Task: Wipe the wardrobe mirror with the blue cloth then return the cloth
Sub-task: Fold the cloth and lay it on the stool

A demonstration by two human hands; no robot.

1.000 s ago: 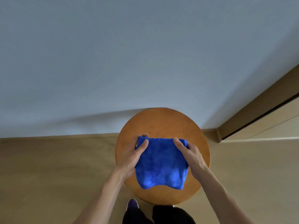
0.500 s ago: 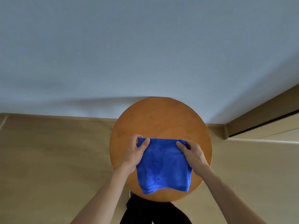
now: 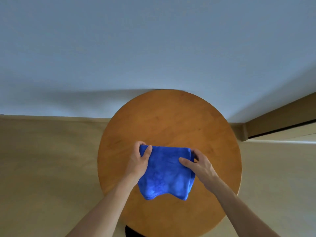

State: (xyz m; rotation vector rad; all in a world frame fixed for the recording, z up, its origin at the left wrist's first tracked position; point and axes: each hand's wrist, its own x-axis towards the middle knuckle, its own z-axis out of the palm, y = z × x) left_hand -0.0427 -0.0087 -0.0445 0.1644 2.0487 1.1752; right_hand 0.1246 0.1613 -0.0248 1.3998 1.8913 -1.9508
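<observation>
Holding: both hands grasp the blue cloth by its far corners, over the round wooden counter.
Cloth place: just toward 6 o'clock from the counter's middle, well inside the rim; folded in layers, with stacked edges showing along its 3 o'clock side.
Cloth near edge: wavy and sagging; I cannot tell whether it touches the wood.
Left hand: at the cloth's 10 o'clock corner, thumb on top, fingers curled over the far edge, grasping the cloth.
Right hand: at the 2 o'clock corner, thumb laid flat on the top face, the other fingers bent round the corner, pinching it.
Forearms: bare, coming in from 7 and 5 o'clock.
Wall: pale blue-grey, at 12 o'clock, just behind the counter.
Floor: tan, at 9 and 3 o'clock.
Wooden frame: at 3 o'clock, with a dark gap beneath.
</observation>
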